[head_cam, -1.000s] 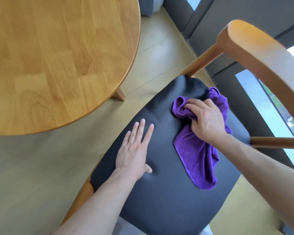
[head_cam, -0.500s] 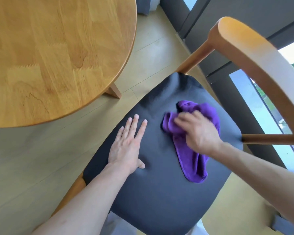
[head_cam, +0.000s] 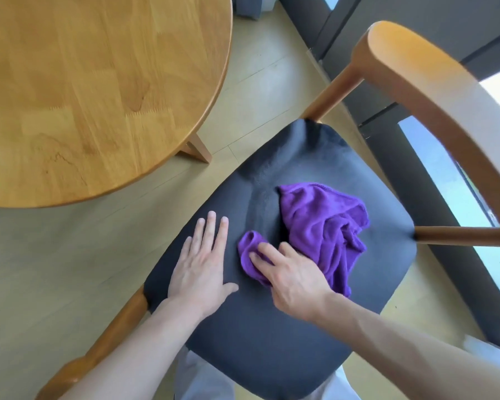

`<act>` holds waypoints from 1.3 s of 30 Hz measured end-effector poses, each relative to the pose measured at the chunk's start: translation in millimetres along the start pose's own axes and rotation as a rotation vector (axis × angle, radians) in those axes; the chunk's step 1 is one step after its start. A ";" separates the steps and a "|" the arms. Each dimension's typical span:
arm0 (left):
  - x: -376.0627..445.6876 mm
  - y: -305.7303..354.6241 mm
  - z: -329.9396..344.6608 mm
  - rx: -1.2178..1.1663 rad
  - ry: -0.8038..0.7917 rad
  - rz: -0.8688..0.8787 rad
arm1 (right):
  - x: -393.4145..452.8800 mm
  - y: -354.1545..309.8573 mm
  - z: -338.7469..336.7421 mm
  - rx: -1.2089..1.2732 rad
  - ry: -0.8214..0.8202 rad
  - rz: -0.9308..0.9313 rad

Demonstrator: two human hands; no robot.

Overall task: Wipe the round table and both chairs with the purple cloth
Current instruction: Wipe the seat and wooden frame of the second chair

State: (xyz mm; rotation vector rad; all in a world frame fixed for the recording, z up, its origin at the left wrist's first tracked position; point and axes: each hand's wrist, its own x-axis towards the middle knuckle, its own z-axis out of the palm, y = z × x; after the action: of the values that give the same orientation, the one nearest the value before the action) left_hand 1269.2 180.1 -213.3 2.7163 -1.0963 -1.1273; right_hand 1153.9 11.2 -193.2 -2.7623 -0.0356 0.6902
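A wooden chair with a black padded seat [head_cam: 272, 342] fills the lower middle. The purple cloth [head_cam: 326, 223] lies crumpled on the seat, trailing toward the backrest. My right hand [head_cam: 292, 281] presses on the cloth's near-left end, fingers bent over a fold of it. My left hand [head_cam: 202, 267] rests flat on the seat's left side, fingers together, just left of the cloth and holding nothing. The round wooden table [head_cam: 98, 90] is at the upper left. A second chair is out of view.
The chair's curved wooden backrest [head_cam: 433, 90] arches over the right side, with a side rail [head_cam: 459, 236] joining the seat. A table leg [head_cam: 197, 148] stands on the pale floor between table and chair. Dark window frames run along the right.
My right hand has dragged the cloth from the far right of the seat toward the near left, close to my left hand. The left hand has stayed flat on the seat.
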 end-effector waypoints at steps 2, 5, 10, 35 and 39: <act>-2.8 -12.1 -6.6 0.060 -0.049 0.019 | 4.3 17.1 -11.0 0.080 -0.115 -0.009; -4.4 -20.5 -8.3 0.111 -0.079 0.016 | 32.5 43.7 -36.9 0.296 0.238 0.245; -2.0 -18.5 -0.9 0.083 -0.056 -0.002 | 60.7 49.1 -32.5 0.049 0.231 0.448; 3.4 -19.7 11.1 0.053 -0.021 -0.027 | 94.6 4.5 -26.5 -0.188 -0.060 0.050; 3.3 -19.2 8.4 0.030 -0.027 -0.033 | 44.6 10.0 -18.2 -0.281 -0.240 -0.100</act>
State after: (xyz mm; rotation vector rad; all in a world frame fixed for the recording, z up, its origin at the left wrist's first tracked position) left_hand 1277.2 194.7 -226.4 2.7599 -1.0846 -1.1642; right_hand 1201.3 0.8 -201.1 -2.8948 -0.3429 1.0575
